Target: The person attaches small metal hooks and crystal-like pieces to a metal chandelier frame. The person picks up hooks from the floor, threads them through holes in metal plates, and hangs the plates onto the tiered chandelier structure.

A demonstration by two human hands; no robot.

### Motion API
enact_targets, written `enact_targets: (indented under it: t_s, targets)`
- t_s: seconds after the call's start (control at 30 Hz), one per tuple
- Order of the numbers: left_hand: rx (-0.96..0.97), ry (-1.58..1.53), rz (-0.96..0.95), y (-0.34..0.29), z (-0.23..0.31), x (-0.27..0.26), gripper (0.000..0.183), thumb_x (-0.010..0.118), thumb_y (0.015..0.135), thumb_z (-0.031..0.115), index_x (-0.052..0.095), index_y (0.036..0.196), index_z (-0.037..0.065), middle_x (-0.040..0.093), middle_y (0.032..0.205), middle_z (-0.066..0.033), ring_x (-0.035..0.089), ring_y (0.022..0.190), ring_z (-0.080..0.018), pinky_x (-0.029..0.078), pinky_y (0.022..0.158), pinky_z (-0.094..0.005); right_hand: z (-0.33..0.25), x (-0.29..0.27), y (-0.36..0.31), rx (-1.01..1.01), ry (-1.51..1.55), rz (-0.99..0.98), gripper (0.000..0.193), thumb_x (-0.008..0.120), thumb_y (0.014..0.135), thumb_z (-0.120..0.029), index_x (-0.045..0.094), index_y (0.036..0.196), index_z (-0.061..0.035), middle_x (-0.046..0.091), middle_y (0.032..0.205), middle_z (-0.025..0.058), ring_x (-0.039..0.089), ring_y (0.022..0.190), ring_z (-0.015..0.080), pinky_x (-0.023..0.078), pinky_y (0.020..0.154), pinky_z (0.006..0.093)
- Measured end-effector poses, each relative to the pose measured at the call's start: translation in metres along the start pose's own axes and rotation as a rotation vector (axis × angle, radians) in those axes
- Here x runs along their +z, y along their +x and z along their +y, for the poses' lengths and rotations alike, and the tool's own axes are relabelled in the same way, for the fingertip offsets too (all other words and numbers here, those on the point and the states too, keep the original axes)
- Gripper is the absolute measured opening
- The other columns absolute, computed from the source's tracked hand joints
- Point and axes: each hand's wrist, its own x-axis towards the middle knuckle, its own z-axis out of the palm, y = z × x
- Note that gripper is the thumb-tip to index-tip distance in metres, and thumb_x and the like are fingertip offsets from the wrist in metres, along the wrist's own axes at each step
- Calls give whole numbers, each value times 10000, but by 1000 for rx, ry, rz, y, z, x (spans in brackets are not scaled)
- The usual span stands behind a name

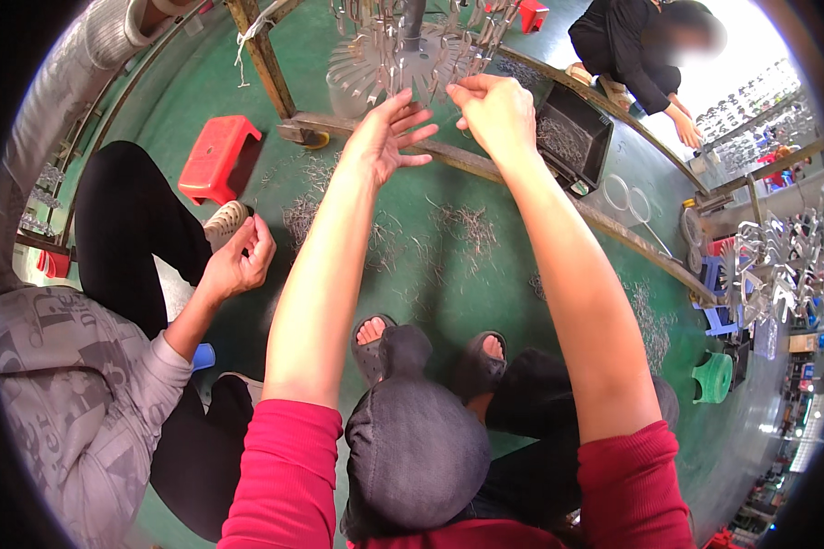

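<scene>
Both my arms reach forward to a round rack (362,66) hung with many small shiny metal pieces around a central grey post. My left hand (386,145) is at its near edge, palm turned inward and fingers spread, with the fingertips close to the hanging pieces. To its right, my right hand (499,114) has its thumb and forefinger pressed together beside the rack's lower right side. Whatever those fingertips pinch, if anything, is too small to make out.
A wooden rail (467,163) crosses below the rack. Beyond it is a black crate (572,137) of thin metal pieces. Loose metal bits (467,229) litter the green floor. A red stool (218,157) stands left, near a seated person's hand (240,261). Another person (627,50) crouches far right.
</scene>
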Motion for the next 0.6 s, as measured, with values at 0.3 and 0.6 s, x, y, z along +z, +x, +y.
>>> enact_targets:
  t_s: [0.3,0.6]
  targets:
    - [27,-66,38,17,-1,6,279,571,851,286,561,1043,85,599,1044,-64,565,1007,-281,377,863,-632,-12,8,9,124,92,-79,233,617,773,-317,720,836,-118,656,632,89,656,772,261,497,762,370]
    - [-16,-65,127,14,7,10,221,616,828,257,585,974,93,626,954,-43,553,1003,-282,286,919,-681,-25,10,2,-5,-209,1,226,660,759,-295,709,862,-100,667,816,161,652,817,323,515,741,402]
